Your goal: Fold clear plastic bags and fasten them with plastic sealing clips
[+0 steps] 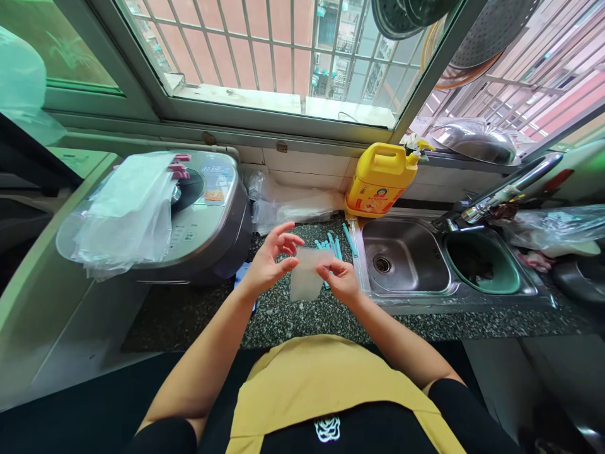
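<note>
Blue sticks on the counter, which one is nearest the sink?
The rightmost stick, lying apart beside the sink; the others lie bunched farther left, near the right hand.

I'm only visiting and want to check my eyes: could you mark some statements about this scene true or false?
1. The right hand pinches a small translucent bag. True.
2. The left hand lies flat on the counter. False: the left hand is raised beside the bag, thumb apart from the fingers.
3. Turquoise strips lie left of the sink. True.
4. The green tub sits in the left basin. False: the green tub is in the right one.
5. The apron is yellow. True.
</note>
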`<state>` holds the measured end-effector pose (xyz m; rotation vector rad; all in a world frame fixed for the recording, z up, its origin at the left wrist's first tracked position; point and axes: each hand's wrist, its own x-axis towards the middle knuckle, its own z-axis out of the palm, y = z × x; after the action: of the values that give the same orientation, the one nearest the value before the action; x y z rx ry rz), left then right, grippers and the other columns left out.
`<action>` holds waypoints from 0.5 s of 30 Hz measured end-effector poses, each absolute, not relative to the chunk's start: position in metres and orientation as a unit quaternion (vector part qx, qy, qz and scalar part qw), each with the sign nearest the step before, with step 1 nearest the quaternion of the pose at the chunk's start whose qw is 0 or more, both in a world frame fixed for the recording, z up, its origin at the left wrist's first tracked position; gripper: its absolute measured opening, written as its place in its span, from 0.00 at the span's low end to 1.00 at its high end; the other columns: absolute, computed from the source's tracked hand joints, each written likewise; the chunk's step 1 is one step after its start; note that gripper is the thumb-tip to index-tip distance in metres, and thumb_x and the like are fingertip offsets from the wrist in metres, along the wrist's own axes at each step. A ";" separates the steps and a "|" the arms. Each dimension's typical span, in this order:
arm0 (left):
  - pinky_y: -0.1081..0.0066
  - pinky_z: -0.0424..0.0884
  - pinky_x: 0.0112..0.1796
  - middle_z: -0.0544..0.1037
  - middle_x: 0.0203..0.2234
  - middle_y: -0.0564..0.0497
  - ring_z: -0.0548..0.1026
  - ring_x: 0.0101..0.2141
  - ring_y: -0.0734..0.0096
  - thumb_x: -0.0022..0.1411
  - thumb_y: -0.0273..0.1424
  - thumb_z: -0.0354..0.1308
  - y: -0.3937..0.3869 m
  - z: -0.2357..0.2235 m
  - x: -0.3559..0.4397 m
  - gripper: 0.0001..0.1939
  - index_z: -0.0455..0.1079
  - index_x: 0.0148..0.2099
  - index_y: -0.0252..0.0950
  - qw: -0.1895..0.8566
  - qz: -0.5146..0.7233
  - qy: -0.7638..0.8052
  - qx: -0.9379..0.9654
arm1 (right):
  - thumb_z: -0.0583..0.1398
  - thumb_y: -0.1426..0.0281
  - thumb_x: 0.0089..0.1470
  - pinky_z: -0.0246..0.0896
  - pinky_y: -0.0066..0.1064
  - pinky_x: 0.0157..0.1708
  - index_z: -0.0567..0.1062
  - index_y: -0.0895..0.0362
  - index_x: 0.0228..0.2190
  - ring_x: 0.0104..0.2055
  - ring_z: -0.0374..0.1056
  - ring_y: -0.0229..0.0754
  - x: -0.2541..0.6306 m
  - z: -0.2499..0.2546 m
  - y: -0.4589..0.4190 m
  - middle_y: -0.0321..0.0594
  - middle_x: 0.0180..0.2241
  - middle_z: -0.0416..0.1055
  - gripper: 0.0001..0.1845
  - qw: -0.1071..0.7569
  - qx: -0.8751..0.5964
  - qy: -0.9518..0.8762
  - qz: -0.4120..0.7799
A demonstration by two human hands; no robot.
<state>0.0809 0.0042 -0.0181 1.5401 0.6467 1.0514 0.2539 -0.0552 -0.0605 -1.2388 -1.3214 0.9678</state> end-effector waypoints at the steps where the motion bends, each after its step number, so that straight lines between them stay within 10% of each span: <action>1: 0.70 0.68 0.38 0.76 0.35 0.47 0.71 0.34 0.69 0.49 0.46 0.64 0.002 -0.026 0.081 0.26 0.71 0.46 0.36 0.592 0.426 0.289 0.620 | 0.59 0.48 0.48 0.62 0.32 0.33 0.75 0.57 0.24 0.29 0.66 0.39 0.255 -0.063 -0.057 0.37 0.25 0.72 0.23 0.521 -0.518 -0.535 0.417; 10: 0.75 0.63 0.27 0.73 0.20 0.53 0.67 0.23 0.75 0.40 0.46 0.66 -0.022 -0.062 0.095 0.20 0.72 0.25 0.33 0.657 0.389 0.444 0.469 | 0.59 0.53 0.51 0.65 0.32 0.34 0.76 0.56 0.31 0.32 0.69 0.40 0.250 -0.100 -0.067 0.39 0.30 0.75 0.19 0.511 -0.532 -0.499 0.454; 15: 0.75 0.64 0.29 0.74 0.20 0.53 0.68 0.24 0.75 0.37 0.45 0.67 -0.019 -0.075 0.087 0.20 0.71 0.24 0.33 0.649 0.403 0.490 0.421 | 0.56 0.68 0.54 0.65 0.32 0.39 0.76 0.56 0.38 0.36 0.69 0.40 0.282 -0.145 -0.064 0.42 0.38 0.73 0.11 0.333 -0.688 -0.590 0.260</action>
<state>0.0866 -0.0193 -0.0752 0.9576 1.1132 0.9150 0.2823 -0.0636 -0.1450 -1.7973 -1.5404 0.6795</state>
